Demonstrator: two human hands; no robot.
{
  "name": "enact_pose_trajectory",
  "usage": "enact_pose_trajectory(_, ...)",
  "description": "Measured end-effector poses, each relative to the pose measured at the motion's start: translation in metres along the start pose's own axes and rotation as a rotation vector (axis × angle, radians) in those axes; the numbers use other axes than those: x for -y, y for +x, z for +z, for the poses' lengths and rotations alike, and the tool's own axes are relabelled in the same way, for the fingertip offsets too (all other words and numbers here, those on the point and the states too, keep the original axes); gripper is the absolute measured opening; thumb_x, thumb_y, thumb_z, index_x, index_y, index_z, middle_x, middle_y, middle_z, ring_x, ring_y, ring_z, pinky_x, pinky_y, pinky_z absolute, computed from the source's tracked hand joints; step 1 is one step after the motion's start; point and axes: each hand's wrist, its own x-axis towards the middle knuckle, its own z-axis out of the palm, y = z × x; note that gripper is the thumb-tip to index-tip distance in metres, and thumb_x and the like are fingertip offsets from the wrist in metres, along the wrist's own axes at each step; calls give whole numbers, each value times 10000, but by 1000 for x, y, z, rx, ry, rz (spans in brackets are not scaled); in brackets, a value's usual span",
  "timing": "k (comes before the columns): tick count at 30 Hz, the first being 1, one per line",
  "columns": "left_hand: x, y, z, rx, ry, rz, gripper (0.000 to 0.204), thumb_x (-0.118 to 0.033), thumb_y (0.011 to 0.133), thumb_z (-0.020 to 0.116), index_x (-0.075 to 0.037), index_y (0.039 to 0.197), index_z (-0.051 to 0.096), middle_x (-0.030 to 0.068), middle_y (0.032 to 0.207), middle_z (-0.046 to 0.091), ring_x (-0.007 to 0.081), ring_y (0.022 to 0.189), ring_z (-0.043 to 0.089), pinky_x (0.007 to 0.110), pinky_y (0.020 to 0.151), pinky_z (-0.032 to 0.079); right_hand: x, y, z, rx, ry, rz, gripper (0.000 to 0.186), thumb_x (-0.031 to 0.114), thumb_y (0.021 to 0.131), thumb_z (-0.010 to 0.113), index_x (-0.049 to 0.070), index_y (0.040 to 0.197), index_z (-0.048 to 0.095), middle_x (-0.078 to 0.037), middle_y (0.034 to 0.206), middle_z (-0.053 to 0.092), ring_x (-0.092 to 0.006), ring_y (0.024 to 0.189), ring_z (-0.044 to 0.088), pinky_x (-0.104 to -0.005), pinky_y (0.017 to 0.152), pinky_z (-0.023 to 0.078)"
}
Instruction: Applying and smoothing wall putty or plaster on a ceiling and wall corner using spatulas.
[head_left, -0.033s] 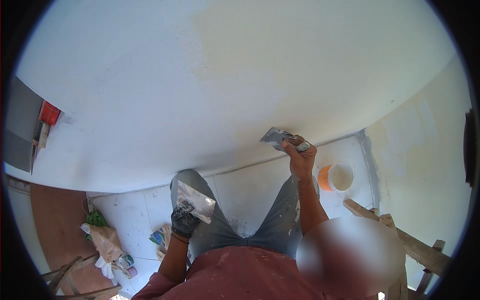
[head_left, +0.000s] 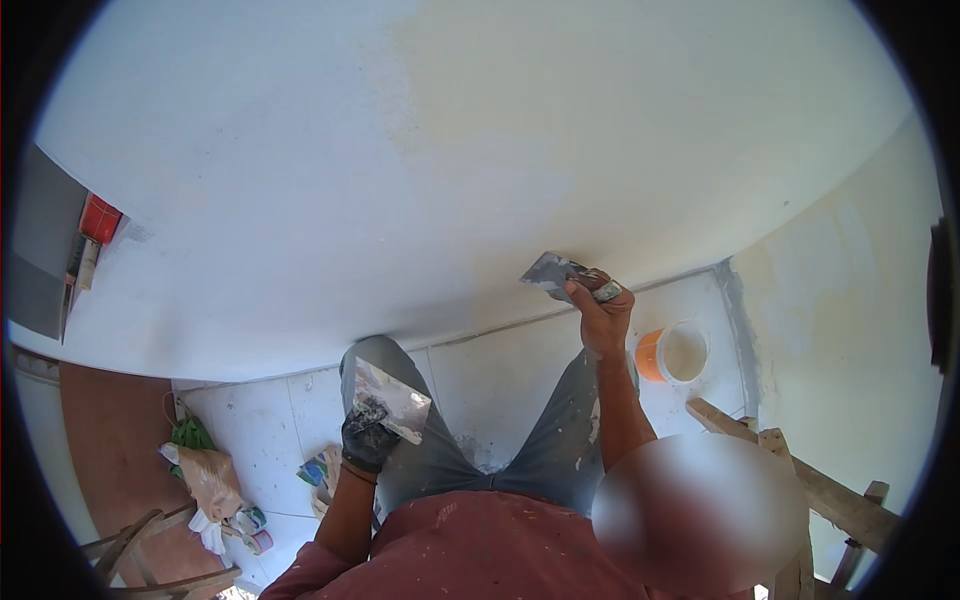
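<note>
My left hand, in a dark glove smeared with white, is closed round a wide putty knife. Its flat blade carries pale putty and lies over my left knee. Farther forward, my bare right hand grips a second putty knife with a grey, putty-marked blade. That blade is close to the wall; whether it touches the surface I cannot tell. White coating covers the wall's left side, while yellowish patches show toward the right.
An orange and white bucket stands on the white tiled floor, right of my knees. Wooden trestle beams rise at the lower right. Bags lie at the lower left by a brown panel. A blurred round patch hides part of the lower right.
</note>
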Motion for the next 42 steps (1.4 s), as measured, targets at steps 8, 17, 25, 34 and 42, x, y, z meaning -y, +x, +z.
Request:
enact_pose_trajectory(8, 47, -7, 37, -75, -623, -118, 509, -397, 1039, 399, -84, 1432, 479, 74, 1384, 584, 172, 1300, 536, 323, 1150, 386, 36, 13, 63, 316, -145, 31, 134, 16, 883, 736, -54, 996, 747, -48, 856, 732, -105, 810, 653, -272, 728, 541)
enact_pose_trajectory(17, 45, -8, 48, -175, -403, -111, 356, -261, 1018, 430, -63, 1285, 558, 120, 1210, 643, 284, 1162, 609, 521, 1087, 446, 60, 37, 20, 79, 481, -76, 179, -95, 860, 691, -39, 1028, 719, -133, 984, 731, -203, 907, 705, -364, 835, 593)
enact_pose_trajectory(25, 55, -10, 57, -77, -428, -74, 373, -260, 1023, 446, -57, 1320, 547, 112, 1253, 641, 245, 1161, 624, 482, 1057, 492, 88, 41, 80, 25, 136, -241, 225, -117, 864, 667, -33, 1071, 701, -113, 990, 731, -175, 871, 696, -329, 812, 606)
enact_pose_trajectory(34, 29, -5, 34, -75, -1899, -217, 372, -320, 1007, 497, -68, 1262, 594, 71, 1202, 660, 196, 1128, 641, 366, 1016, 523, 89, 41, 57, 49, 109, -213, 166, -73, 840, 732, -45, 1003, 732, -103, 972, 734, -161, 880, 675, -312, 834, 546)
enact_pose_trajectory(42, 40, -2, 50, -203, -321, -7, 457, -460, 957, 541, -95, 1217, 632, 63, 1196, 668, 204, 1138, 631, 339, 1014, 508, 120, 30, 116, 92, -136, -256, 107, 14, 828, 796, -44, 915, 772, -77, 857, 741, -127, 800, 645, -281, 735, 518)
